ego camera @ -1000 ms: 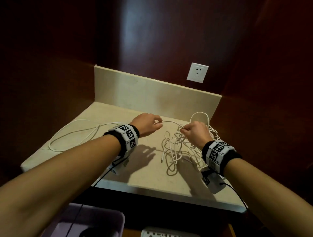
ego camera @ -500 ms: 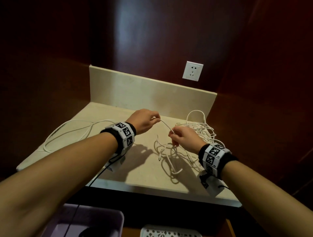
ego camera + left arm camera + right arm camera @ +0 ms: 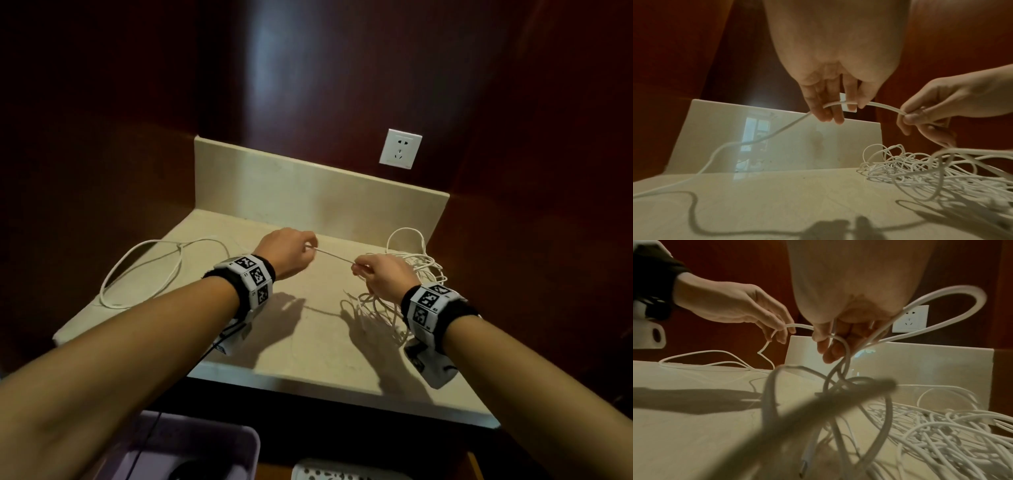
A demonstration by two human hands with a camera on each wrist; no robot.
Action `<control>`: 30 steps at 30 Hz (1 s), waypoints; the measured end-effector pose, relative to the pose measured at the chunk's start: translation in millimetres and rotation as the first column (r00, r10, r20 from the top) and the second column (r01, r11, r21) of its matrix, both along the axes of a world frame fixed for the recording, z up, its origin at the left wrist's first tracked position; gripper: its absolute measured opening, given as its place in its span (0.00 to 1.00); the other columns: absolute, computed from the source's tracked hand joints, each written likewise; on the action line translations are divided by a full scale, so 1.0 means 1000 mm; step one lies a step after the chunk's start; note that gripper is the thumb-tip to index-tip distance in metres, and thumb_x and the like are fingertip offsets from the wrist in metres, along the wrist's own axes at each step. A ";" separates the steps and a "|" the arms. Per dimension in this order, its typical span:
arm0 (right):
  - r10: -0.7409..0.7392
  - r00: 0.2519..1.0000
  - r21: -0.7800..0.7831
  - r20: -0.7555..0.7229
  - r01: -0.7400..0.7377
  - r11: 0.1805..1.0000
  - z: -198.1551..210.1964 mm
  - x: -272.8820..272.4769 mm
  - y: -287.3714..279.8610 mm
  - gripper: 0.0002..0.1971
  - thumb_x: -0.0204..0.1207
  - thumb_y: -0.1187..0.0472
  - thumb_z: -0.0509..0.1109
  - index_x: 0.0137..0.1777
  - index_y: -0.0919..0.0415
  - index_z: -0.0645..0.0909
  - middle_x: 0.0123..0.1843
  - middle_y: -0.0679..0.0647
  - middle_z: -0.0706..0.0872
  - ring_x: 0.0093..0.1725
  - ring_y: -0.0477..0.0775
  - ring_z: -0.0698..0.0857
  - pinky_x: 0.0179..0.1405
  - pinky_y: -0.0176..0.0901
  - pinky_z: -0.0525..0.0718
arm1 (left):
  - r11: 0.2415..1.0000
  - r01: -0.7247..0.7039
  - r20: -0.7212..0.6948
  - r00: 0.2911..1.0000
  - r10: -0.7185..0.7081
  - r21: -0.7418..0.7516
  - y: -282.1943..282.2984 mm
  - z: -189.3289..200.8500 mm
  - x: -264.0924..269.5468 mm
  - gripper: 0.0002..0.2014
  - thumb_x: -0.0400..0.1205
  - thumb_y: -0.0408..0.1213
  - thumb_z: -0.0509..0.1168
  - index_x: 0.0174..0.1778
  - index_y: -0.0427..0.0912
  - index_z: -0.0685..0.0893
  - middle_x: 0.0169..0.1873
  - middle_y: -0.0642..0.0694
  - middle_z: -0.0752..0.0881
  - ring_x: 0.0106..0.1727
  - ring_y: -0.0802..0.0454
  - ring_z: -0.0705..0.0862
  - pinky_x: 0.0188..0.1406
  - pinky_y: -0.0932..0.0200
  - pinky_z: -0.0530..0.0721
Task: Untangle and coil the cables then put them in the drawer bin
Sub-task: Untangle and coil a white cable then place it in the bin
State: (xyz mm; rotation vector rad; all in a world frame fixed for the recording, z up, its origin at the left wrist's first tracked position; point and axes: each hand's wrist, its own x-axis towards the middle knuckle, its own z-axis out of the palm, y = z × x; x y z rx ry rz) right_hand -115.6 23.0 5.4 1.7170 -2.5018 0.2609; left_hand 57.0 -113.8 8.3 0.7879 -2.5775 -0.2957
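Walls point(image 3: 308, 85): dark red-brown glossy panels enclosing the alcove at the back and on both sides; a pale reflection runs down the back panel.
Countertop point(image 3: 301, 346): beige polished stone slab filling the alcove, lit from above, carrying shadows of both forearms. A metallic strip edges its front.
Backsplash point(image 3: 308, 192): upright stone strip of the same beige along the rear of the countertop; in the left wrist view its surface mirrors a window.
Drawer bin point(image 3: 191, 442): pale purple plastic container below the front edge of the countertop, lower left in the head view; only part of it is in frame.
Cable tangle point(image 3: 404, 284): mass of thin white cables heaped on the right half of the countertop, under and behind the right hand.
Freed cable length point(image 3: 144, 270): one white cable lying in loose loops on the left half of the countertop, running up to the left hand.
Wall socket point(image 3: 400, 148): white plate on the back wall, above the right end of the backsplash.
Left hand point(image 3: 289, 251): raised above the countertop, fingers curled, thumb and fingers pinching the white cable.
Right hand point(image 3: 383, 277): raised above the tangle, fingertips pinching the same cable; a short taut span joins the two hands, and further strands hang from this hand into the heap.
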 end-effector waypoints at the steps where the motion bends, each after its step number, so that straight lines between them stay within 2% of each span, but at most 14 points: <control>1: 0.008 1.000 -0.016 -0.029 -0.009 1.000 0.001 0.004 -0.002 0.13 0.86 0.47 0.58 0.54 0.48 0.84 0.42 0.49 0.87 0.50 0.58 0.85 0.47 0.48 0.80 | 0.999 0.043 -0.006 0.999 -0.043 0.005 0.004 0.001 -0.002 0.13 0.85 0.46 0.59 0.62 0.52 0.84 0.57 0.47 0.88 0.58 0.46 0.84 0.55 0.51 0.82; 5: 0.030 0.990 -0.025 -0.140 -0.034 0.999 0.003 0.016 -0.006 0.15 0.86 0.45 0.55 0.58 0.45 0.82 0.46 0.51 0.91 0.52 0.59 0.85 0.48 0.49 0.79 | 0.992 0.116 0.040 0.993 -0.114 -0.046 0.013 0.002 -0.011 0.14 0.86 0.48 0.59 0.61 0.50 0.86 0.55 0.46 0.88 0.56 0.45 0.83 0.51 0.52 0.81; 9: 0.020 0.986 0.062 -0.168 -0.010 0.998 0.000 0.017 0.002 0.16 0.85 0.43 0.55 0.49 0.50 0.80 0.46 0.52 0.89 0.51 0.60 0.84 0.44 0.49 0.77 | 0.991 0.112 0.029 0.994 -0.110 -0.071 0.012 0.000 -0.009 0.15 0.87 0.48 0.58 0.62 0.50 0.86 0.56 0.46 0.88 0.57 0.44 0.83 0.51 0.52 0.80; 11: -0.012 0.991 0.129 -0.133 0.029 0.991 -0.002 0.017 0.005 0.13 0.84 0.45 0.59 0.48 0.51 0.79 0.48 0.51 0.88 0.51 0.58 0.84 0.44 0.47 0.76 | 0.993 0.095 0.010 0.995 -0.095 -0.069 0.013 0.000 -0.007 0.15 0.87 0.48 0.58 0.62 0.49 0.86 0.57 0.46 0.88 0.58 0.45 0.83 0.52 0.52 0.79; 14: -0.040 0.998 0.181 0.049 0.030 0.983 -0.008 0.016 0.005 0.08 0.83 0.53 0.61 0.49 0.50 0.82 0.48 0.48 0.89 0.52 0.54 0.86 0.52 0.49 0.82 | 0.997 0.058 -0.017 0.998 -0.059 -0.058 0.013 0.001 -0.004 0.15 0.87 0.47 0.57 0.62 0.49 0.86 0.58 0.45 0.88 0.59 0.44 0.82 0.53 0.52 0.78; 16: -0.048 0.979 0.137 0.196 0.021 0.990 -0.011 0.015 0.005 0.09 0.83 0.57 0.61 0.46 0.50 0.82 0.42 0.44 0.88 0.48 0.51 0.87 0.52 0.48 0.83 | 0.999 0.014 -0.040 0.999 -0.016 -0.035 0.014 0.001 -0.002 0.14 0.87 0.47 0.58 0.60 0.50 0.87 0.56 0.44 0.88 0.58 0.44 0.83 0.53 0.52 0.79; 19: -0.031 0.948 0.046 0.318 0.018 0.999 -0.015 0.022 0.007 0.10 0.85 0.57 0.61 0.50 0.53 0.85 0.36 0.45 0.87 0.40 0.48 0.85 0.42 0.42 0.79 | 0.998 -0.050 -0.068 0.996 0.052 0.024 0.016 -0.002 0.000 0.13 0.85 0.46 0.60 0.56 0.52 0.89 0.55 0.44 0.88 0.58 0.44 0.82 0.56 0.51 0.81; 22: -0.016 0.936 -0.048 0.351 0.035 0.998 -0.019 0.030 0.010 0.10 0.86 0.56 0.61 0.53 0.52 0.85 0.35 0.47 0.87 0.38 0.48 0.85 0.41 0.43 0.79 | 0.997 -0.056 -0.105 0.993 0.060 0.044 0.020 -0.006 0.002 0.12 0.83 0.45 0.60 0.56 0.54 0.89 0.53 0.44 0.88 0.58 0.45 0.81 0.55 0.51 0.80; 24: -0.013 0.942 -0.108 0.336 0.052 0.993 -0.018 0.034 0.011 0.11 0.86 0.57 0.61 0.55 0.52 0.86 0.34 0.44 0.83 0.39 0.52 0.84 0.42 0.44 0.79 | 0.998 -0.034 -0.133 0.990 0.041 0.052 0.025 -0.008 0.004 0.12 0.83 0.46 0.61 0.57 0.56 0.88 0.51 0.45 0.88 0.59 0.47 0.79 0.54 0.51 0.79; 27: 0.009 0.957 -0.226 0.289 0.059 0.972 -0.013 0.038 0.011 0.11 0.85 0.60 0.61 0.57 0.54 0.86 0.37 0.44 0.82 0.41 0.52 0.79 0.41 0.41 0.70 | 0.998 -0.013 -0.161 0.987 0.022 0.056 0.034 -0.013 0.004 0.13 0.84 0.48 0.62 0.60 0.54 0.87 0.50 0.47 0.89 0.60 0.48 0.77 0.55 0.51 0.78; 29: 0.032 0.938 -0.306 0.346 0.080 0.949 -0.011 0.040 0.012 0.12 0.85 0.60 0.62 0.59 0.54 0.87 0.40 0.46 0.84 0.41 0.50 0.78 0.42 0.40 0.70 | 0.998 -0.030 -0.198 0.979 0.041 0.057 0.037 -0.015 0.003 0.13 0.85 0.48 0.62 0.60 0.51 0.88 0.50 0.45 0.89 0.59 0.47 0.76 0.53 0.51 0.76; 30: 0.050 0.919 -0.332 0.391 0.090 0.939 -0.012 0.040 0.013 0.12 0.84 0.60 0.64 0.58 0.54 0.88 0.37 0.43 0.84 0.40 0.50 0.78 0.42 0.41 0.73 | 0.997 -0.041 -0.221 0.974 0.053 0.061 0.037 -0.016 0.004 0.13 0.85 0.48 0.61 0.59 0.50 0.88 0.50 0.45 0.89 0.59 0.47 0.76 0.53 0.52 0.75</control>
